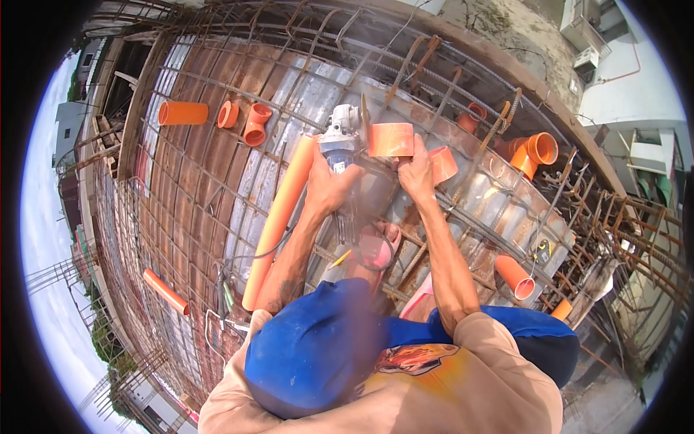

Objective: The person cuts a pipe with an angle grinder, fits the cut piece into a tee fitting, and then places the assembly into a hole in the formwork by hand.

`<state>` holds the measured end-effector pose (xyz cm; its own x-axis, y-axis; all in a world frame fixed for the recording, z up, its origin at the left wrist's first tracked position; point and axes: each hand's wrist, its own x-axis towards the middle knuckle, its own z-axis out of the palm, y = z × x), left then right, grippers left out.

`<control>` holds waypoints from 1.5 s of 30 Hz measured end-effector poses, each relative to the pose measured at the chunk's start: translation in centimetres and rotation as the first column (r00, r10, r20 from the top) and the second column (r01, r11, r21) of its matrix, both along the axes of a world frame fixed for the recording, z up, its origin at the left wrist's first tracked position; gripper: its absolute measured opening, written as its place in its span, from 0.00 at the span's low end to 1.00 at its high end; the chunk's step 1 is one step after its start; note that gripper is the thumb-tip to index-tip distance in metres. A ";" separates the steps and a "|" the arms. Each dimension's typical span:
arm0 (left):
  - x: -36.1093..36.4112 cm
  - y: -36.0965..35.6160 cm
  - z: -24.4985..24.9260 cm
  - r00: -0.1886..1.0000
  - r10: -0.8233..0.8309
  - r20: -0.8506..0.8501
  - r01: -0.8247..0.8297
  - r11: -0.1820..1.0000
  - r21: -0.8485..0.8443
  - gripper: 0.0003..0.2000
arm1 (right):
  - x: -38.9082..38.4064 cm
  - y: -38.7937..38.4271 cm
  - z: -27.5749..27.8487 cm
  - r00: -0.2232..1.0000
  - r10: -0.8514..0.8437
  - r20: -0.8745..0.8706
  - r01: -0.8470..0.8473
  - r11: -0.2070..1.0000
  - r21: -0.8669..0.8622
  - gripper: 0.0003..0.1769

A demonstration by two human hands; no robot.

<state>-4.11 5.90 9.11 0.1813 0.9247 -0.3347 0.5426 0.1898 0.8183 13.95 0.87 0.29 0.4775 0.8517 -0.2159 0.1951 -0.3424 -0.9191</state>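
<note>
My left hand (329, 181) is wrapped round the body of an angle grinder (343, 130), whose disc stands upright at its right side. The disc is at the left edge of a short orange pipe piece (391, 139). My right hand (417, 170) grips that piece at its lower right edge. Just right of my right hand lies another short orange pipe piece (442, 164). A long orange pipe (280, 220) runs beside my left forearm. Whether the disc touches the piece I cannot tell.
Rebar mesh (217, 163) covers corrugated metal sheets. Orange fittings (256, 124) lie at the upper left, with a pipe branch (535, 153) at the right. A tape measure (542, 252) and a pipe offcut (514, 277) lie lower right. A cable loops near my left forearm.
</note>
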 end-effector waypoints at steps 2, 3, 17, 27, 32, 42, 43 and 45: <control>-0.1 -0.1 0.0 1.000 0.015 -0.010 -0.015 1.000 -0.025 0.42 | 0.1 0.0 2.2 1.000 0.003 -0.002 -0.003 1.000 -0.011 0.20; -0.1 -0.2 -0.1 1.000 0.023 -0.016 -0.023 0.999 -0.025 0.43 | 0.2 0.1 2.8 1.000 0.018 -0.007 -0.018 1.000 -0.016 0.18; 2.1 -1.9 2.3 0.983 0.070 0.168 -0.064 0.997 -0.045 0.35 | 3.3 0.5 0.1 0.604 -0.078 -0.793 0.360 0.915 0.183 0.14; 2.4 -1.9 1.4 0.982 0.069 0.178 -0.060 0.997 -0.056 0.34 | 3.1 -0.3 0.2 0.256 0.044 -0.966 0.328 0.936 0.130 0.13; 2.9 -1.6 1.2 0.981 0.069 0.180 -0.063 0.997 -0.043 0.34 | 2.1 -0.3 0.6 0.216 0.070 -0.974 0.290 0.948 0.132 0.16; 2.5 -0.9 1.3 0.979 0.013 0.201 -0.004 0.999 -0.047 0.33 | 0.5 -0.5 1.2 0.286 0.005 -0.958 0.416 0.900 0.129 0.16; 2.4 -0.9 1.1 0.978 0.007 0.208 0.001 0.999 -0.036 0.33 | 0.4 -0.6 1.1 0.312 0.021 -0.950 0.394 0.907 0.150 0.16; 2.4 -1.0 1.1 0.977 0.000 0.213 0.004 1.000 -0.020 0.33 | 0.4 -0.7 0.4 0.363 0.057 -0.930 0.347 0.918 0.192 0.16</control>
<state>-1.73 4.93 10.19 0.2523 0.9176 -0.3072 0.3570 0.2068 0.9109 14.39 0.16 0.67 0.2828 0.8936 -0.3487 -0.8425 0.0576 -0.5355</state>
